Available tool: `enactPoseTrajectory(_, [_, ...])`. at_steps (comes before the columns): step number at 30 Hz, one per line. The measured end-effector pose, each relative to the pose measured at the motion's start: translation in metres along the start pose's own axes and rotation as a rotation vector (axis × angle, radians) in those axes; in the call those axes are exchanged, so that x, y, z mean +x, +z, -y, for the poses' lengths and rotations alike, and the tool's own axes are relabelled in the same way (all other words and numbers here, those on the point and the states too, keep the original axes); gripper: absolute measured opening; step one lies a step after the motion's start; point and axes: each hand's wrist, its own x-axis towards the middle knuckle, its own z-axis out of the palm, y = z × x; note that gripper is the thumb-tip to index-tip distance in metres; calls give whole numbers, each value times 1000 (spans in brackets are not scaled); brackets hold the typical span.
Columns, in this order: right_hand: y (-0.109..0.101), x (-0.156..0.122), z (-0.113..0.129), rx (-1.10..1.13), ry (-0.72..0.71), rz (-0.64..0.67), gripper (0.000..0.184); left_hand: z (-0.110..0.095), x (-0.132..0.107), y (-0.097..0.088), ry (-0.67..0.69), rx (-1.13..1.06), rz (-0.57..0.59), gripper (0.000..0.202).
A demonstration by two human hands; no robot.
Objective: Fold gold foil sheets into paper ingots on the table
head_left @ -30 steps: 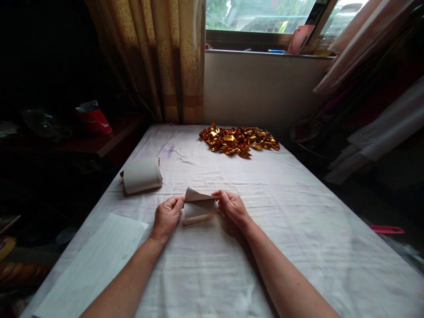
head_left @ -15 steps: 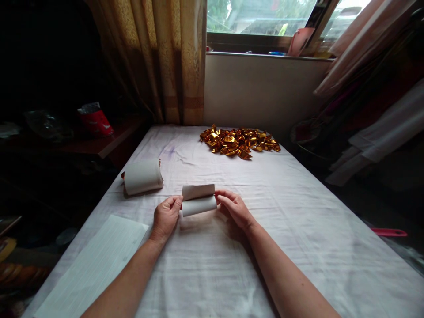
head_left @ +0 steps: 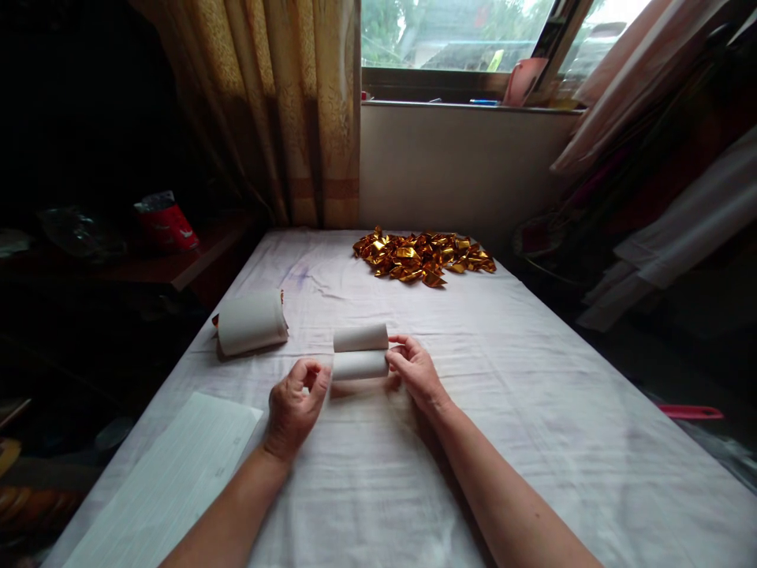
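A small white paper piece point(head_left: 360, 351) is held a little above the white cloth, curled into two rolls side by side with a crease between them. My right hand point(head_left: 417, 371) grips its right edge between thumb and fingers. At the paper's lower left corner, my left hand point(head_left: 296, 406) has thumb and forefinger pinched together; whether anything is between the tips is too small to tell. To the left lies a thick curled stack of white sheets point(head_left: 251, 323) with gold foil showing at its ends. A heap of folded shiny gold foil pieces point(head_left: 419, 256) sits at the far edge.
A lined paper sheet point(head_left: 171, 481) lies at the left of the cloth-covered table point(head_left: 532, 442). Beyond the left edge, a red packet point(head_left: 169, 225) stands on a dark wooden surface. Curtains point(head_left: 284, 118) and a window are behind, with hanging clothes point(head_left: 680, 229) at the right.
My left hand has drawn back slightly toward me from the paper's left edge. The paper in my right hand has turned more level, its two rolls showing more evenly.
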Motion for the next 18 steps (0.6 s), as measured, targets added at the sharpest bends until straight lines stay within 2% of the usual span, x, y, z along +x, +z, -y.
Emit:
enactPoseTrajectory(4, [1, -1, -1, -34, -34, 44, 36, -10, -4, 1, 364, 47, 38, 20])
enactPoseTrajectory(7, [4, -6, 1, -104, -98, 94, 35, -12, -5, 6, 508, 140, 101, 34])
enactPoseTrajectory(12, [10, -18, 8, -320, -363, 31, 32, -7, -7, 10, 484, 205, 167, 44])
enactPoseTrajectory(18, [21, -34, 19, -446, -618, 7, 35, -11, -10, 10, 404, 102, 196, 51])
